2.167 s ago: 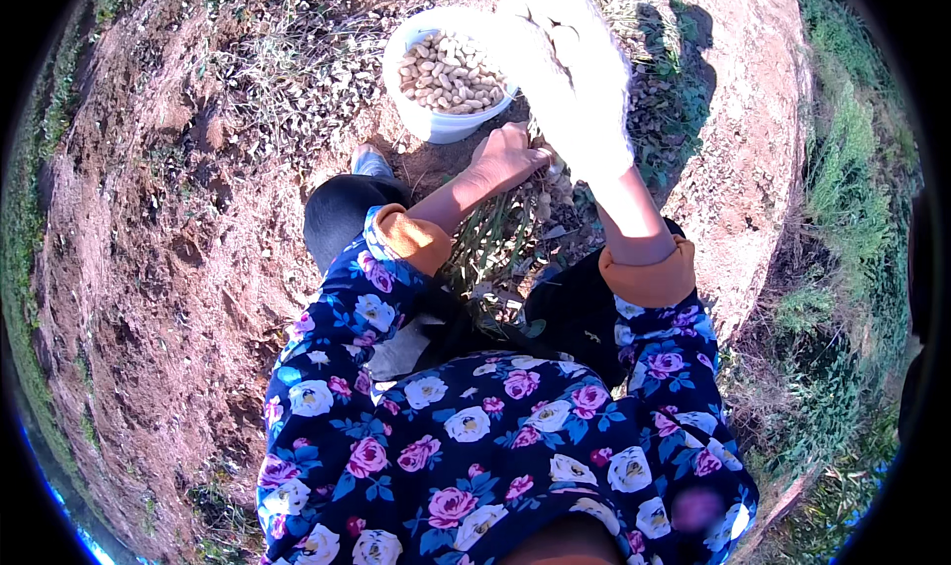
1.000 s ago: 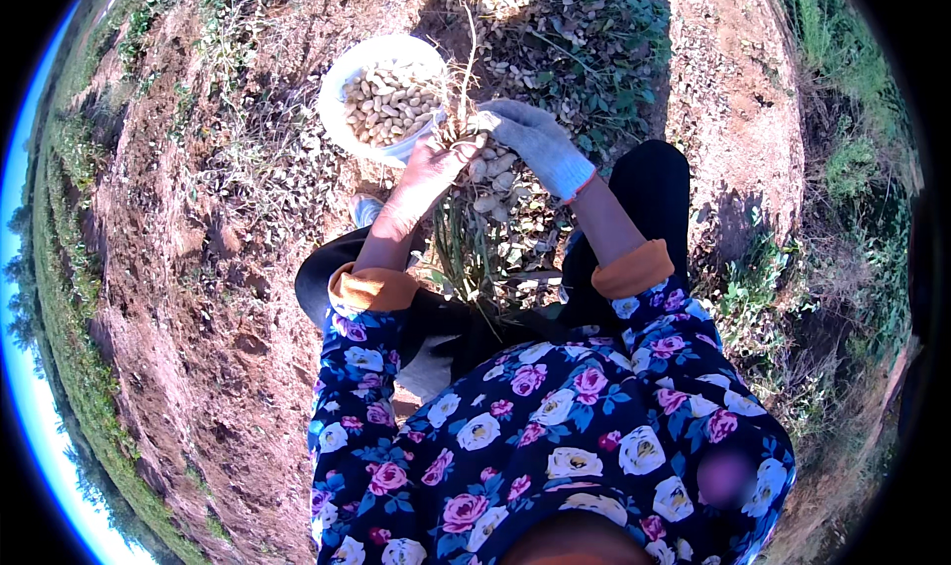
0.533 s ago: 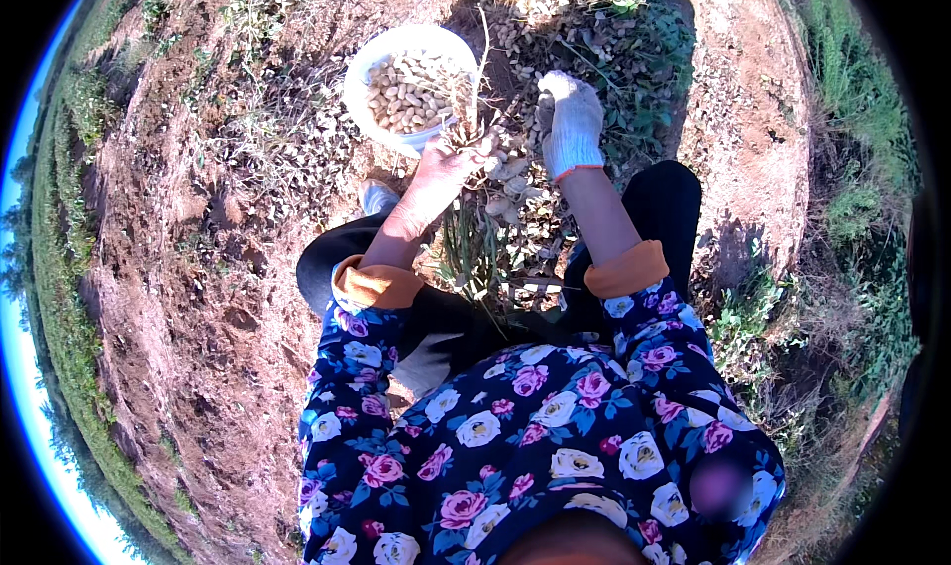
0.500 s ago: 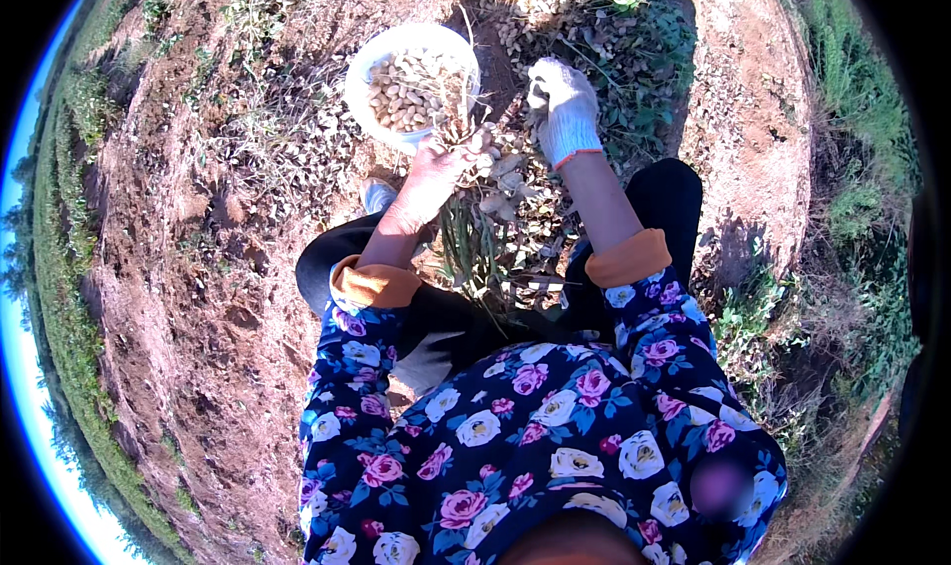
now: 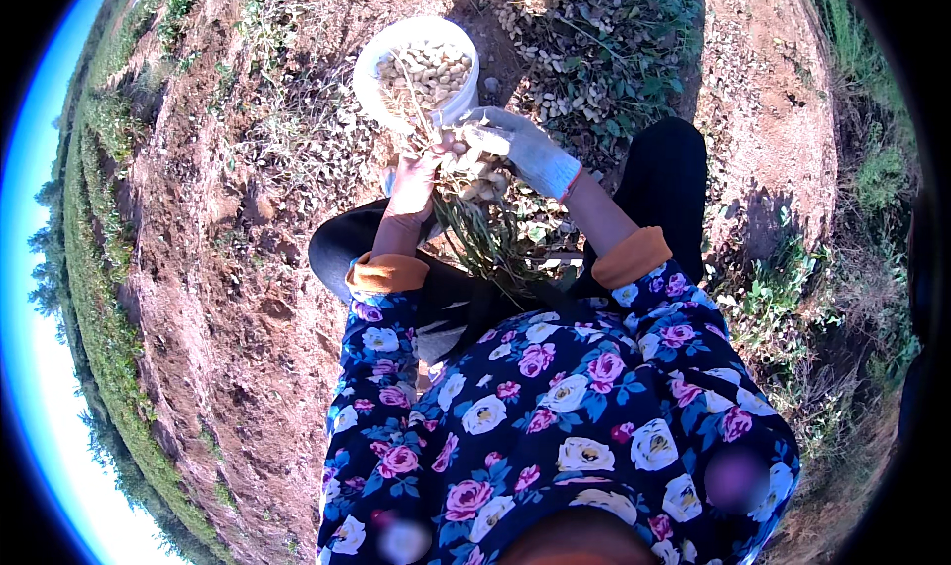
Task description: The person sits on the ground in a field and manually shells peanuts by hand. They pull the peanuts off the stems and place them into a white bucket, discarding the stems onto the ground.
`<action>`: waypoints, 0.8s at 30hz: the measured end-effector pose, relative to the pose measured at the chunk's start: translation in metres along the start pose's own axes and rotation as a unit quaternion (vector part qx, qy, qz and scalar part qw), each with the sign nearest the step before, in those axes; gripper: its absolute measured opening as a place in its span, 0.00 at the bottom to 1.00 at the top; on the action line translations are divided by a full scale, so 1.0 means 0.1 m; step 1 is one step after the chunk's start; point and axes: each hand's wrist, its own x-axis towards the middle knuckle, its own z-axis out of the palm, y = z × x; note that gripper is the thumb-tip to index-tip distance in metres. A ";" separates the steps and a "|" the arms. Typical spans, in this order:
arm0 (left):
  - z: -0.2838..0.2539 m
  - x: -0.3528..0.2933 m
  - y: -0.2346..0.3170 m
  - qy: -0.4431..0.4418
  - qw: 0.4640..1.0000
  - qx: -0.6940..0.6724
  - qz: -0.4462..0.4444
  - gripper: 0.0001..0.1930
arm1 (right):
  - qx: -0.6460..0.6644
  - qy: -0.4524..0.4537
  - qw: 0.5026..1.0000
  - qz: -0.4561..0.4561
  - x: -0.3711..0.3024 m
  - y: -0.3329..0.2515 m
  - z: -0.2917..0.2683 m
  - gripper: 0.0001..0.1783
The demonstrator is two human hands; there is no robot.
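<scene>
1. Where the two forearms come up from the flowered sleeves, one peanut plant [image 5: 474, 204] is held between two hands, its cluster of pale pods turned up and its green stems hanging down toward the lap.
2. One bare left hand [image 5: 414, 181] and one right hand [image 5: 515, 147] in a white glove are counted; a single white bucket [image 5: 416, 70] is seen, and the loose pods in it are too many to be counted.
3. One heap of pulled plants [image 5: 584, 55] with more pods is spread on the ground beyond the right hand, partly in shadow.
4. The left grip is closed around the plant just below the pod cluster, with the fingers wrapped on the stems.
5. The right grip is closed on pods at the top of the cluster, the gloved fingers being curled over them; which single pod is pinched cannot be told.
6. The pod cluster lies between the two grips, touching both, and just this side of the bucket's near rim.
7. The bucket stands on bare reddish soil [image 5: 238, 268], close beyond the hands, its mouth open upward.
8. Open soil is left to the left of the bucket and the left arm; a strip of green weeds [image 5: 99, 298] borders it farther left.
9. To the right, room is narrowed by a black-clad leg [image 5: 664, 179] and by low weeds beyond it.
</scene>
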 end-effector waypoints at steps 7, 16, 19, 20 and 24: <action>0.07 -0.08 -0.26 -0.049 0.997 -0.030 0.053 0.10 | -0.135 0.047 0.981 -0.131 0.21 0.50 -0.09 0.08; -0.05 0.03 -0.55 0.080 0.988 0.070 0.112 0.09 | -0.097 0.213 0.972 -0.022 0.14 0.38 0.25 0.09; -0.07 0.10 -0.61 0.091 0.983 0.080 0.139 0.10 | -0.033 0.196 0.980 -0.011 0.39 0.69 0.10 0.09; -0.10 0.11 -0.64 0.089 0.983 0.076 0.139 0.10 | -0.028 0.202 0.979 -0.011 0.42 0.72 0.09 0.10; -0.09 0.09 -0.61 0.089 0.969 0.173 0.149 0.05 | -0.444 0.295 0.820 -0.205 0.33 0.69 0.14 0.09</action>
